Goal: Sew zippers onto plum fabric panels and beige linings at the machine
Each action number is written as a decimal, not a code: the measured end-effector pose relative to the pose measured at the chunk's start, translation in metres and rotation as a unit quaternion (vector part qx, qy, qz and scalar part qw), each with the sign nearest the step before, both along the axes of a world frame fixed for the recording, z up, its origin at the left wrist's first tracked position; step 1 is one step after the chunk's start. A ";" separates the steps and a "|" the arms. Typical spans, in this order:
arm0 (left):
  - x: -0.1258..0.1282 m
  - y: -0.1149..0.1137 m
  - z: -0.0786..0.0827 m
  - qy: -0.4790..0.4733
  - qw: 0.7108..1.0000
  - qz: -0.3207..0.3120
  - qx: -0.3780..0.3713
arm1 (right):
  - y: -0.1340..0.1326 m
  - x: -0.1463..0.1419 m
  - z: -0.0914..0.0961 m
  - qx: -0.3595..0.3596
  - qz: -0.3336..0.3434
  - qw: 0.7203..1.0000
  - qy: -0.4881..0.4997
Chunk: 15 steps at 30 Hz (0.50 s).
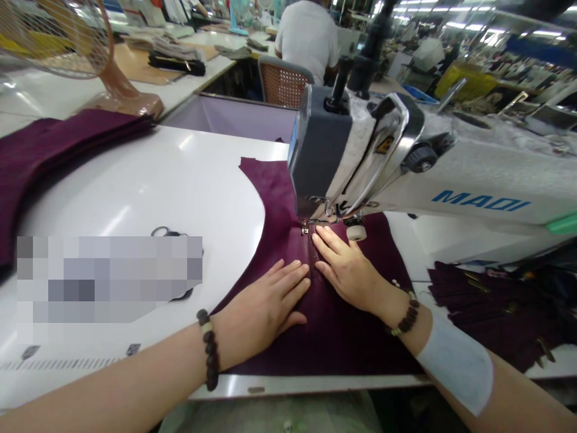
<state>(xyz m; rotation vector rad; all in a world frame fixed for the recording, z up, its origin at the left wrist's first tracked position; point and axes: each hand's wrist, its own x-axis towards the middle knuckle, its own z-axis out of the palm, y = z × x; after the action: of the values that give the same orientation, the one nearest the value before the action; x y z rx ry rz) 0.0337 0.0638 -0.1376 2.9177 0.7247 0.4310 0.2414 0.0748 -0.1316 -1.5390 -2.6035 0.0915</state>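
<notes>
A dark purple fabric panel [356, 328] lies flat on the white sewing table, its upper part passing under the head of a sewing machine [322, 156]. Down the panel's middle runs a zipper [311, 255], whose top end meets the presser foot [305, 229]. My left hand [265, 310] rests palm down on the cloth left of the zipper, fingers stretched toward it. On the zipper's right side, my right hand [349, 267] presses the cloth with extended fingers, their tips just below the presser foot. Neither hand grasps anything.
Stacked purple panels [67, 141] lie at the left edge near a fan [103, 78]. Small scissors [169, 231] sit on the table beside a blurred-out patch. Several dark zippers [487, 307] are heaped at right. A seated person [306, 36] is beyond the machine.
</notes>
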 end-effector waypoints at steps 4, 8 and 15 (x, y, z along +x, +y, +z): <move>0.000 0.008 0.002 0.001 1.000 -0.003 -0.006 | 0.010 0.002 0.001 -0.015 0.005 1.000 0.026; 0.000 0.015 0.002 0.000 1.000 -0.005 -0.009 | 0.017 0.003 0.002 -0.014 0.010 0.999 0.039; 0.002 0.027 0.002 0.015 1.000 -0.007 -0.005 | 0.029 0.005 0.001 -0.019 0.011 0.999 0.044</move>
<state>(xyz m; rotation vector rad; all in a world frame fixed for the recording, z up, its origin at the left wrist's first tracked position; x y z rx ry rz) 0.0352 0.0909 -0.1359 2.9235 0.7087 0.3826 0.2466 0.1043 -0.1311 -1.4813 -2.5648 0.2066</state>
